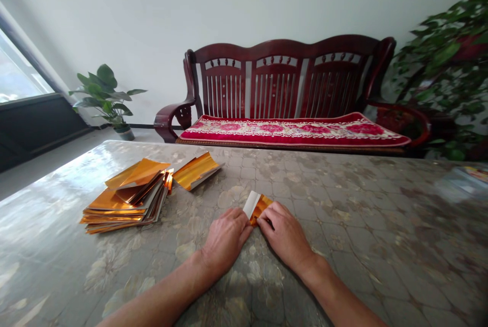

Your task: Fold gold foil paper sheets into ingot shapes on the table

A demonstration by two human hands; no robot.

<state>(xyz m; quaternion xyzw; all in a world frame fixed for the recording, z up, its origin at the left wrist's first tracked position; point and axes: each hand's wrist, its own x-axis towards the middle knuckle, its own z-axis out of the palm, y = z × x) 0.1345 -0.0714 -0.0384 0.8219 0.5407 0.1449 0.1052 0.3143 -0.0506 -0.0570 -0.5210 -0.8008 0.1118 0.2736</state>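
Observation:
A small folded sheet of gold foil paper (261, 206) lies on the table between my hands, its gold face showing beside a pale strip. My left hand (227, 234) has its fingers closed at the paper's left edge, and the thumb points toward the near corner. On the right side, my right hand (284, 233) pinches the gold part between thumb and fingers. Both hands rest low over the tabletop, with the fingertips partly covering the paper. To the left is a stack of gold foil paper sheets (125, 200), and a curled, partly folded gold piece (197, 170) lies beyond it.
The table (362, 225) has a patterned, glossy cover. At its far right sits a clear plastic container (465, 183). Behind the table stands a dark red wooden bench (274, 80) with a floral red cushion (293, 131). Potted plants (107, 95) flank the bench.

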